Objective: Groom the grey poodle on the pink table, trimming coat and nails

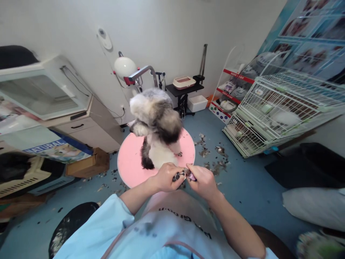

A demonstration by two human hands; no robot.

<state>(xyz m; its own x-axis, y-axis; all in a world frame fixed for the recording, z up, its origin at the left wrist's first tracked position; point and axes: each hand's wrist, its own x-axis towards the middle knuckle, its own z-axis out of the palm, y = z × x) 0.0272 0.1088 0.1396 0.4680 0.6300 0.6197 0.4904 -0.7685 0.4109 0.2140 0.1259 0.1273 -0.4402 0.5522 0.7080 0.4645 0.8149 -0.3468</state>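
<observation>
A small dark tool with a metallic tip sits in my left hand, whose fingers are curled round it. My right hand is closed on a small pinkish-purple piece, its kind too small to make out. Both hands meet at the thumbs, just above my apron and at the near edge of the round pink table. A fluffy grey, white and black dog is on that table, beyond my hands. Its coat is short and white on the lower body, long about the head.
Fur clippings litter the blue floor. A metal arm rises behind the table. On the right are wire cages with a white animal inside; on the left, a cabinet and a cardboard box. A black bag lies nearby.
</observation>
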